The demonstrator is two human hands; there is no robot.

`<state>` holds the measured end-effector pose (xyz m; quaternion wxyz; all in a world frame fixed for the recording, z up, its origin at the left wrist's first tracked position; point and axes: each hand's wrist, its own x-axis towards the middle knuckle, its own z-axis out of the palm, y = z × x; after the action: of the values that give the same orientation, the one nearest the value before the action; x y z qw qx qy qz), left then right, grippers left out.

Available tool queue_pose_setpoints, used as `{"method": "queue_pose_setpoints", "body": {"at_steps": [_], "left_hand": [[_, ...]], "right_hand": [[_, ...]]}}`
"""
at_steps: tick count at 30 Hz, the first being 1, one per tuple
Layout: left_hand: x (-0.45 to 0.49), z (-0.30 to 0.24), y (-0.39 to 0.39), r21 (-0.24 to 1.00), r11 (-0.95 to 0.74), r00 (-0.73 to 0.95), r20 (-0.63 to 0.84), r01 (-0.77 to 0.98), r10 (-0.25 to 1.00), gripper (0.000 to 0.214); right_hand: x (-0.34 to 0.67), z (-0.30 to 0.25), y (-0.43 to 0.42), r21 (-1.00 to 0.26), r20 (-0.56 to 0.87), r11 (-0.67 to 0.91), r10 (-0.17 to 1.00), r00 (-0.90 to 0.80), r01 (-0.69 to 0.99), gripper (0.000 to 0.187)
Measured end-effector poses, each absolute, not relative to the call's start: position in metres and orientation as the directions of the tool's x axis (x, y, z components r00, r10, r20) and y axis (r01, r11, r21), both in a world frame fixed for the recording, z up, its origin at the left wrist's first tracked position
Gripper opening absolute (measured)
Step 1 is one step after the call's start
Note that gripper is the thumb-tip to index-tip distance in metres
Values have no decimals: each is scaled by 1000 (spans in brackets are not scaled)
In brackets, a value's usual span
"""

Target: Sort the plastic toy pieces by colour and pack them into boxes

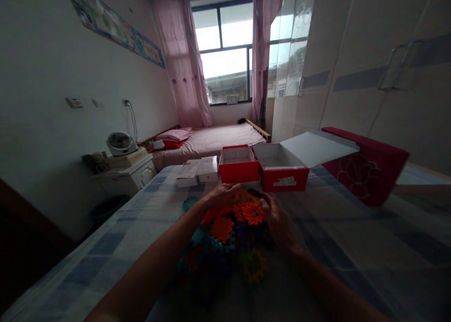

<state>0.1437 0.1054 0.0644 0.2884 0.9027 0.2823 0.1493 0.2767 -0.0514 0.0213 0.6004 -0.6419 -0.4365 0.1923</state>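
A heap of colourful plastic gear-shaped pieces point(229, 237), orange, teal, purple and yellow, lies on the checked blue-and-white bedcover point(352, 256) in front of me. My left hand point(221, 195) rests curled over the far left top of the heap, fingers bent onto the pieces. My right hand point(278, 221) cups the right side of the heap, fingers pressed against an orange piece point(252, 213). Both hands are closed around the pile's sides. One teal piece point(189, 203) lies apart to the left.
Beyond the heap stand a small red open box point(238, 164), a red box with raised white lid point(285, 172), a large red lid point(366, 164) and white cartons point(199, 171). A nightstand with a fan point(121, 143) stands at the left, a second bed point(218, 139) under the window.
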Motion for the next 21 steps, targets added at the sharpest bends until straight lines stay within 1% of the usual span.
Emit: {"method": "queue_pose_setpoints", "body": {"at_steps": [2,4,5,6,7,8,10,12,14,17,19,21], "left_hand": [[136,72,94,628,-675,805,127,387,580,61],[118,85,76,617,-720,820,202,318,535,56],[104,91,65,584,-757,819,255,293,514,53],[88,97,53,544,-786,827,267,295,495,52],[69,100,40,514,-794,825,255,326,504,55],[48,100,27,487,-788,817,225,377,530,63],[5,92,4,427,-767,798,154,479,583,85],[-34,73,-14,382,-725,744,129,573,656,100],[-60,49,-26,367,-692,710,111,621,696,114],[-70,21,-36,343,-675,677,135,653,723,125],[-60,11,-38,328,-674,660,171,662,731,127],[-44,8,-39,321,-680,653,202,660,730,124]], "right_hand": [[277,22,-52,-941,262,91,806,531,327,52],[278,22,-54,-942,254,88,819,514,324,52],[278,23,-54,-941,251,85,823,509,326,52],[278,23,-54,-940,249,82,826,505,331,52],[279,23,-54,-938,248,75,828,503,339,52],[279,23,-54,-934,252,71,828,502,350,53],[279,22,-53,-924,271,81,829,489,374,53],[279,21,-52,-916,299,108,826,478,387,52],[278,21,-52,-906,324,130,825,464,402,50],[276,22,-54,-896,338,133,823,457,423,50],[275,22,-55,-898,331,125,824,459,422,51],[274,22,-55,-900,325,121,827,458,419,52]]}}
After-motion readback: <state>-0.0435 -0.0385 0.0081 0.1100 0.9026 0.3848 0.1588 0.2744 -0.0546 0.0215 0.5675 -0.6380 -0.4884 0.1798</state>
